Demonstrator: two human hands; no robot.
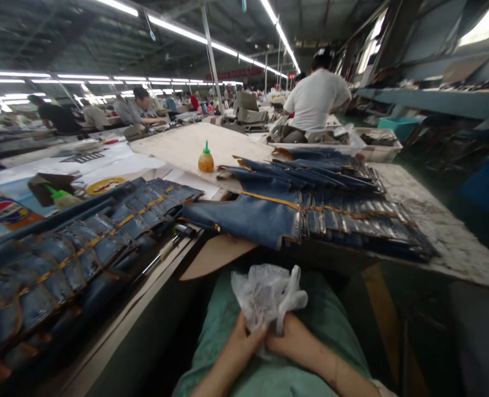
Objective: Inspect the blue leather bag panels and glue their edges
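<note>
My left hand (241,341) and my right hand (294,341) meet over my lap, both gripping a crumpled clear plastic bag (267,295) that sticks up between them. I sit with green fabric (331,325) across my legs. Just beyond my hands, a fanned row of blue denim pieces with orange stitching (310,212) lies on the table (446,231). A second overlapping row of denim pieces (82,242) runs along the bench at my left.
A small orange bottle with a green cap (205,159) stands on a pale board behind the denim. A second bottle (62,197) lies at left. A person in a white shirt (316,99) sits ahead; other workers sit at far left.
</note>
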